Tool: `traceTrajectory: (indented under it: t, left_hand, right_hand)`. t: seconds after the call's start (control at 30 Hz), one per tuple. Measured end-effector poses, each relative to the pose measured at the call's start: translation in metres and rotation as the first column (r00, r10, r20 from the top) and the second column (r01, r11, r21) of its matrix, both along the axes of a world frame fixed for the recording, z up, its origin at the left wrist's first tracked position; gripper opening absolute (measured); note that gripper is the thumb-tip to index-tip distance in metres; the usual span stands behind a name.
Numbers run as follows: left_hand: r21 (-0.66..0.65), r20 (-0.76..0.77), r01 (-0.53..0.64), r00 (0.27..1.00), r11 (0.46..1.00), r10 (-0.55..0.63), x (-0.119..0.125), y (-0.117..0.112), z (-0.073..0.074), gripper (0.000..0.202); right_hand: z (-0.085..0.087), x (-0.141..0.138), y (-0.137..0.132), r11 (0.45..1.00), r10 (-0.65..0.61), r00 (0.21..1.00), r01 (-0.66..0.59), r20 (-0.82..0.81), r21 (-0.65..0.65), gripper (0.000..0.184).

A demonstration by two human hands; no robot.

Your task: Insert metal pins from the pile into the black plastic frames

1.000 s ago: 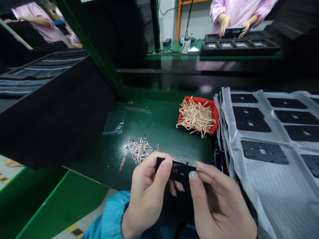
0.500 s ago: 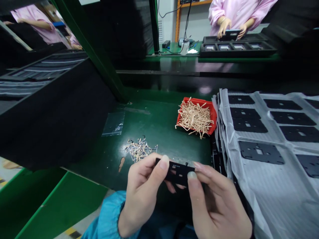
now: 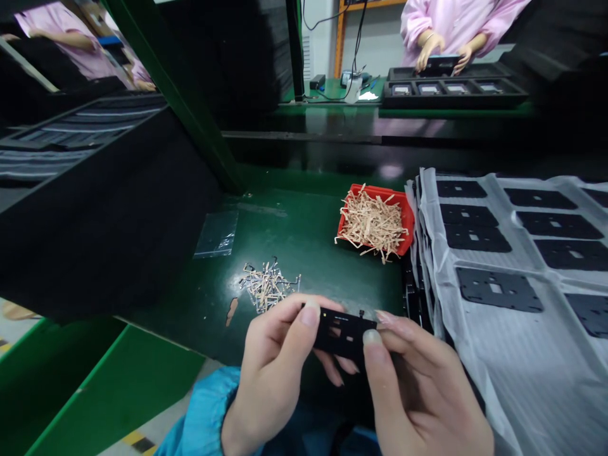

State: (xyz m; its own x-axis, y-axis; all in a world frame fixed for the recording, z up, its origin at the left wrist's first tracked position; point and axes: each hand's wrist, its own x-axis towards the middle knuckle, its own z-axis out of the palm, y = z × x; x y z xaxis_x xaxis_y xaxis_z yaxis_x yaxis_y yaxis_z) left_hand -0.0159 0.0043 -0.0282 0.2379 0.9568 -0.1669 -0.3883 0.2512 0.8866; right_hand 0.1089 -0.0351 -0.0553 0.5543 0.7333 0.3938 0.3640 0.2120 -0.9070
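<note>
- green tabletop point(image 3: 313, 253), smooth and faintly glossy, lies beyond the hands; at the back, a co-worker in pink sleeves point(image 3: 503, 22) stands over a compartmented black tray point(image 3: 456, 102).
- black plate point(image 3: 339, 334) sits between both hands, close to the body, its visible long edge running left to right and dipping slightly rightward.
- left hand point(image 3: 275, 364) pinches its left end, thumb on the near face, fingers behind.
- right hand point(image 3: 422, 386) closes on the right end, thumb flat on the face, fingertips near the upper corner.
- small black tab point(image 3: 361, 313) rises at the top edge, nearer the right fingertips; whether it belongs to the plate i cannot tell.
- the plate looks thin, flat and stiff, with rectangular cut-outs; its lower edge blends into the dark behind.
- just past the left hand, spindly strips point(image 3: 267, 286) lie in a loose silvery-tan heap.
- farther off, a red plastic bin point(image 3: 407, 212) brims with bent, papery tan strips point(image 3: 373, 221).
- at right, rippled white sheeting point(image 3: 517, 361) bears flat dark plates point(image 3: 515, 294).
</note>
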Motion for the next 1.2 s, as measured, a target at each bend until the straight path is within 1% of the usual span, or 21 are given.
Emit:
traceTrajectory:
  t: [0.1,0.2,0.33,0.47,0.6,0.7,0.77,0.83,0.93,0.97,1.0,1.03,1.1,1.17,1.2]
  left_hand:
    - [-0.002,-0.027,-0.01,1.0,1.0,0.01,0.002,0.0,-0.001,0.027]
    - [0.003,-0.067,-0.032,0.997,0.999,0.032,0.004,-0.001,-0.005,0.033]
    - [0.035,-0.129,-0.087,0.987,0.996,0.091,0.006,0.0,-0.008,0.04]
    - [0.067,-0.165,-0.131,0.976,0.989,0.141,0.006,0.0,-0.007,0.036]
    - [0.076,-0.167,-0.114,0.978,0.991,0.125,0.004,0.001,-0.008,0.03]
    - [0.066,-0.161,-0.096,0.981,0.993,0.106,0.003,0.001,-0.008,0.028]
    - [0.079,-0.172,-0.104,0.978,0.991,0.116,0.004,0.0,-0.009,0.027]
    - [0.106,-0.2,-0.146,0.966,0.984,0.165,0.007,-0.003,-0.008,0.026]
    - [0.143,-0.272,-0.259,0.918,0.955,0.29,0.012,-0.006,-0.005,0.027]
    - [0.156,-0.289,-0.278,0.905,0.948,0.312,0.013,-0.006,-0.004,0.028]
    - [0.163,-0.299,-0.271,0.903,0.949,0.31,0.012,-0.005,-0.003,0.028]
    - [0.159,-0.303,-0.231,0.914,0.96,0.27,0.01,-0.003,-0.002,0.029]
    - [0.111,-0.293,-0.087,0.949,0.99,0.117,0.004,0.004,-0.001,0.03]
    - [0.05,-0.262,0.049,0.965,0.998,-0.034,-0.003,0.01,-0.001,0.033]
    - [0.032,-0.244,0.083,0.967,0.996,-0.072,-0.006,0.012,-0.001,0.034]
  right_hand:
    - [0.001,-0.004,0.0,1.0,-0.004,1.0,0.005,-0.024,0.008,0.022]
    - [0.005,-0.012,-0.002,0.998,-0.069,0.993,0.067,-0.092,-0.022,0.021]
    - [0.008,-0.02,-0.003,0.995,-0.102,0.989,0.1,-0.104,-0.021,0.019]
    - [0.005,-0.017,-0.002,0.995,-0.095,0.993,0.095,-0.076,0.0,0.019]
    - [0.003,-0.013,-0.001,0.996,-0.078,0.996,0.08,-0.046,0.035,0.022]
    - [0.003,-0.012,-0.001,0.996,-0.084,0.994,0.085,-0.063,0.016,0.021]
    - [0.004,-0.013,0.0,0.997,-0.071,0.996,0.072,-0.056,0.023,0.022]
    - [0.004,-0.013,0.0,0.998,-0.057,0.998,0.059,-0.039,0.035,0.023]
    - [0.002,-0.012,-0.001,0.998,-0.062,0.998,0.062,-0.006,0.024,0.021]
    - [0.0,-0.012,-0.001,0.998,-0.058,0.998,0.057,0.016,0.021,0.021]
    - [-0.001,-0.011,-0.001,0.998,-0.051,0.998,0.05,0.041,0.024,0.022]
    - [-0.001,-0.011,-0.001,0.999,-0.047,0.997,0.046,0.058,0.023,0.021]
    - [-0.002,-0.01,-0.001,0.999,-0.051,0.998,0.05,0.045,0.013,0.02]
    - [0.0,-0.011,-0.001,0.998,-0.065,0.998,0.065,0.005,-0.002,0.02]
    - [0.0,-0.011,-0.001,0.998,-0.063,0.998,0.063,-0.01,-0.003,0.02]
